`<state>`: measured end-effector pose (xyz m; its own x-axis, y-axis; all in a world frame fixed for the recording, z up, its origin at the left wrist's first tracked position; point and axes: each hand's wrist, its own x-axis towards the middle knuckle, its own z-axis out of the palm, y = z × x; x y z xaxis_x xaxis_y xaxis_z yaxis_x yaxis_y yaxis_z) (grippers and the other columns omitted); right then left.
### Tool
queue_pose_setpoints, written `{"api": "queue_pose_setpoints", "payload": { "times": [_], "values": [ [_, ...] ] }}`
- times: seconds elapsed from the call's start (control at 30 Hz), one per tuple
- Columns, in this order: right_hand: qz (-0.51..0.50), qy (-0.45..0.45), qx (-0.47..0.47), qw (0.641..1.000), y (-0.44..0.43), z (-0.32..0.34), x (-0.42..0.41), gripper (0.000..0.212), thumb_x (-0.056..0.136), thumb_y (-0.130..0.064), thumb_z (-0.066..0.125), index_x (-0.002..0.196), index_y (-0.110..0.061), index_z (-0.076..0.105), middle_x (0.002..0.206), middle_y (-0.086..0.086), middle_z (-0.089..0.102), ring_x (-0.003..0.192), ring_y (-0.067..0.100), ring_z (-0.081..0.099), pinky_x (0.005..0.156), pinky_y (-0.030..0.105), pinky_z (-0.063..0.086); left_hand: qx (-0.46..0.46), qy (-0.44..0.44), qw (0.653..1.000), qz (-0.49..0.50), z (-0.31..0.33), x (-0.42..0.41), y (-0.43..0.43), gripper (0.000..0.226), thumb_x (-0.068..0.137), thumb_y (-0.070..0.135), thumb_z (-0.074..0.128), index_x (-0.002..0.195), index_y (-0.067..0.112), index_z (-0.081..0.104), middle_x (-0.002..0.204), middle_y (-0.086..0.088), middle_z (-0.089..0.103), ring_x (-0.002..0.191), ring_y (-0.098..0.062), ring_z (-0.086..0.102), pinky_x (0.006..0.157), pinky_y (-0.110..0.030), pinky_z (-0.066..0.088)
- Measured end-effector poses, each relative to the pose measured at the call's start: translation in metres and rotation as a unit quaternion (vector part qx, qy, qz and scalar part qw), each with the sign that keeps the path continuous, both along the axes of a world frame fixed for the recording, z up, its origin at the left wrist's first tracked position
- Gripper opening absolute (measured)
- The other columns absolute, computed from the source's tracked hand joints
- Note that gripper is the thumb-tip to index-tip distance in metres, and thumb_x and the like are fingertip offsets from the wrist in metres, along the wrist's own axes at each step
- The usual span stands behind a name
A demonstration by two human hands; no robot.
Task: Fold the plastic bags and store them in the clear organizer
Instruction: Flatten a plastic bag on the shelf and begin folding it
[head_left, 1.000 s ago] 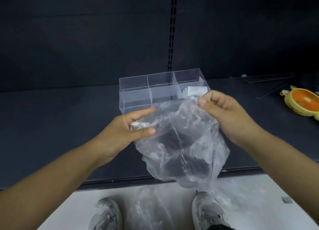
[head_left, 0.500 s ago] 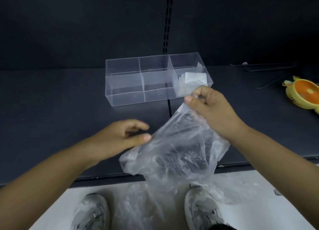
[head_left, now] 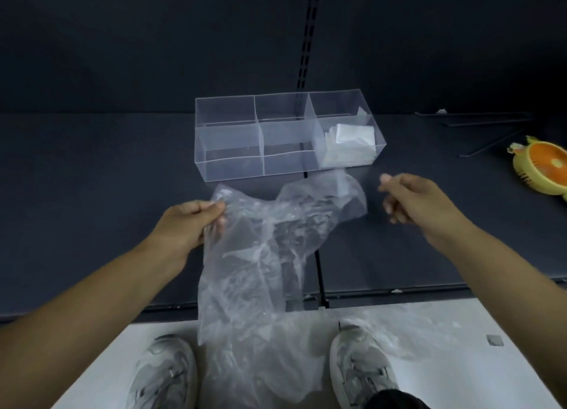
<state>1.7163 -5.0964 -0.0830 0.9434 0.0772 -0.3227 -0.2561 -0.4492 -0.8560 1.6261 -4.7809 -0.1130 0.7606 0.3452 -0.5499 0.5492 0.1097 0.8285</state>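
A crumpled clear plastic bag [head_left: 260, 255] hangs over the front of the dark shelf. My left hand [head_left: 187, 227] pinches its upper left corner between thumb and fingers. My right hand [head_left: 411, 203] hovers just right of the bag's upper right edge, fingers loosely curled, holding nothing. Behind them stands the clear organizer [head_left: 233, 169] with six compartments. Folded bags [head_left: 349, 142] lie in its front right compartment; the other compartments look empty.
More loose clear bags [head_left: 399, 329] lie on the white floor around my shoes [head_left: 165, 375]. An orange and yellow fan-like object [head_left: 543, 169] sits at the shelf's right edge. Thin dark rods [head_left: 478, 122] lie at the back right.
My right hand let go of the bag's top and moved right. My left hand took hold of the bag's left corner, and the bag dropped lower over the shelf edge.
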Motion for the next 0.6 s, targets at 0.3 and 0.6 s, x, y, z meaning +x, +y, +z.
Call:
{"api": "queue_pose_setpoints", "payload": {
  "times": [0.3, 0.6],
  "values": [
    [0.215, -0.056, -0.053, 0.974, 0.029, 0.002, -0.025, 0.08, 0.063, -0.063, 0.07, 0.134, -0.05, 0.036, 0.126, -0.021, 0.037, 0.114, -0.008, 0.044, 0.088, 0.009, 0.039, -0.011, 0.005, 0.999, 0.041, -0.018, -0.008, 0.006, 0.011, 0.089, 0.021, 0.067, 0.084, 0.012, 0.07, 0.071, 0.001, 0.072, 0.06, -0.007, 0.067, 0.058, -0.021, 0.052],
    [0.036, -0.274, -0.147, 0.95, 0.055, -0.027, -0.005, 0.017, 0.086, -0.009, 0.065, 0.101, -0.017, 0.061, 0.076, -0.01, 0.061, 0.067, 0.011, 0.059, 0.067, 0.031, 0.053, -0.014, -0.003, 0.997, 0.081, -0.017, -0.006, 0.007, 0.023, 0.093, 0.032, 0.062, 0.078, 0.014, 0.066, 0.069, 0.0, 0.071, 0.061, -0.012, 0.067, 0.06, -0.024, 0.051]
  ]
}}
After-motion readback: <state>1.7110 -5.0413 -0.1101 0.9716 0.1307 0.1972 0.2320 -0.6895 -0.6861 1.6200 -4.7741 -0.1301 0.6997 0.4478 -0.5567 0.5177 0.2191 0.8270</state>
